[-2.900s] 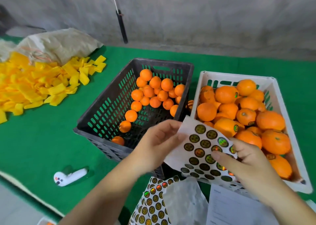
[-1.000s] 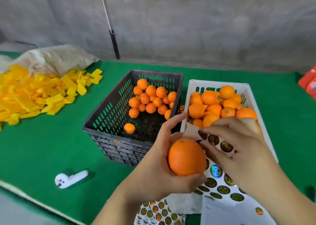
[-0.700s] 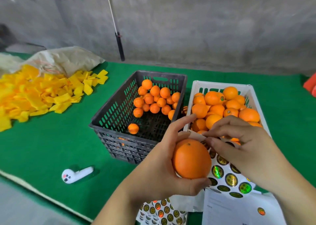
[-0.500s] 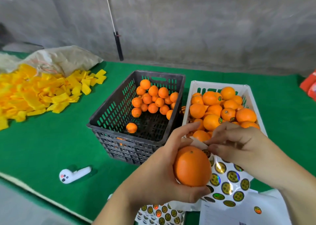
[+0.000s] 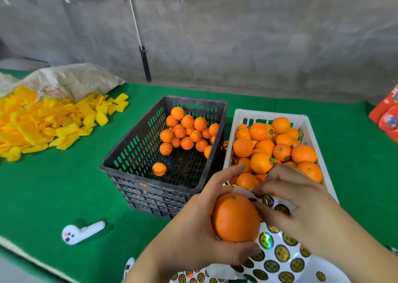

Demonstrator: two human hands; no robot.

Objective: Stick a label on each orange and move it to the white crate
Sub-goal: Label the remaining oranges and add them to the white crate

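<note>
Two slotted plastic crates — one black [image 5: 137, 147], one white [image 5: 310, 127]; one white handheld controller [image 5: 83, 232] on green felt.

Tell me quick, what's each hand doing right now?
Left hand: closed round an orange.
Right hand: fingers pinching a round label at the sticker sheet.

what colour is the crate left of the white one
Black, or very dark grey, with green table showing through its slots. The head view, the only one, shows it plainly.
</note>
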